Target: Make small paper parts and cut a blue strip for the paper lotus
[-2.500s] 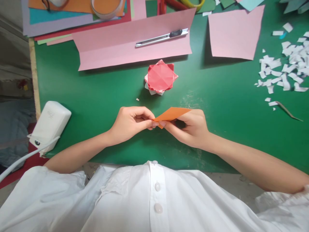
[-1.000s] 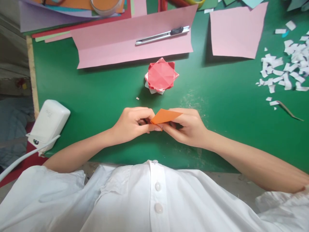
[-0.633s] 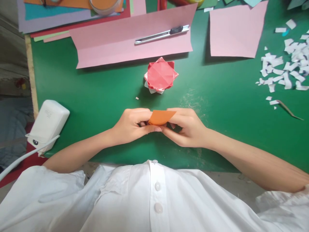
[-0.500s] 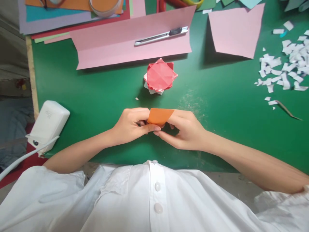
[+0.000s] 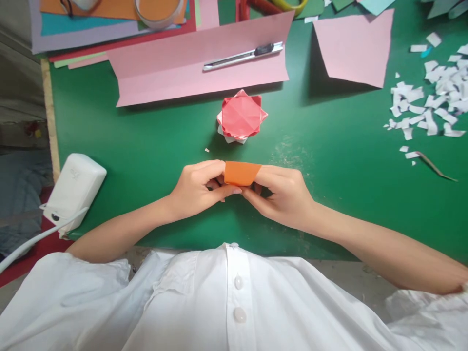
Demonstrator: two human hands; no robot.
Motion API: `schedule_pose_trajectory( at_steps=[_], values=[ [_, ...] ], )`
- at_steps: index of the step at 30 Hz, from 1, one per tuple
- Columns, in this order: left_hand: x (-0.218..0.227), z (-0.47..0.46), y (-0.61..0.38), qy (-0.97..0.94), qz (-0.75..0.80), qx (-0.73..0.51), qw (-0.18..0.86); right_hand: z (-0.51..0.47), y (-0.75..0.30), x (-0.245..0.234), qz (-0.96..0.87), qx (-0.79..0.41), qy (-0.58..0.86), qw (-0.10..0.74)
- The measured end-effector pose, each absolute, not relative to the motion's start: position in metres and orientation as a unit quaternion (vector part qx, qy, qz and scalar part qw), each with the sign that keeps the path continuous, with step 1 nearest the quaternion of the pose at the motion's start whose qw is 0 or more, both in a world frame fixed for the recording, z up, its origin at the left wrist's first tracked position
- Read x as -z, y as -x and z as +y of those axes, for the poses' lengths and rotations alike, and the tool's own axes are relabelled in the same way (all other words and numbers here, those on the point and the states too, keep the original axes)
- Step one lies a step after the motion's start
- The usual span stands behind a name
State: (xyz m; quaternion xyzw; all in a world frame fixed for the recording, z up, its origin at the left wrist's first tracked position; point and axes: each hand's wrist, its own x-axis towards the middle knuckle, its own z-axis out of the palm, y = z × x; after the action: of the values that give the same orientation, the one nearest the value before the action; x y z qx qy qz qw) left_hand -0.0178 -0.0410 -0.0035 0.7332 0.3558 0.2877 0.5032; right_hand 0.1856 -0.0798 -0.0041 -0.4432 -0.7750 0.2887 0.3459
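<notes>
Both of my hands pinch a small piece of orange paper above the green table, close to its front edge. My left hand grips its left side, with the thumb along the lower edge. On the right side, my right hand holds it between thumb and fingers; the two thumbs meet at the bottom. The paper looks bent or folded over, and its underside is hidden. Just beyond my hands stands a folded red and white paper piece with a pointed, star-like rim.
A utility knife lies on a creased pink sheet. Another folded pink sheet stands to its right, near white paper scraps. Coloured sheets carry a tape roll. A white power bank with a cable sits left.
My right thumb has shifted up against the lower edge of the orange paper, which now looks slightly wider and flatter. My left hand has barely moved.
</notes>
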Motion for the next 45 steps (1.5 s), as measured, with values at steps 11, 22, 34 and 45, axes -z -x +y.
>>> schedule_pose_trajectory(
  at_steps=[11, 22, 34, 45],
  values=[
    [0.003, -0.043, 0.018, -0.678, 0.377, -0.306, 0.551, -0.080, -0.184, 0.000, -0.778, -0.285, 0.447, 0.337],
    [0.003, -0.043, 0.017, -0.678, 0.355, -0.324, 0.556, -0.081, -0.182, 0.000, -0.782, -0.213, 0.454, 0.370],
    [0.002, -0.039, 0.018, -0.716, 0.325, -0.349, 0.510, -0.068, -0.192, -0.017, -0.520, -0.695, 0.431, 0.246],
    [-0.006, -0.042, 0.009, -0.513, 0.429, -0.327, 0.667, -0.081, -0.179, 0.000, -0.782, -0.151, 0.465, 0.387]
  ],
)
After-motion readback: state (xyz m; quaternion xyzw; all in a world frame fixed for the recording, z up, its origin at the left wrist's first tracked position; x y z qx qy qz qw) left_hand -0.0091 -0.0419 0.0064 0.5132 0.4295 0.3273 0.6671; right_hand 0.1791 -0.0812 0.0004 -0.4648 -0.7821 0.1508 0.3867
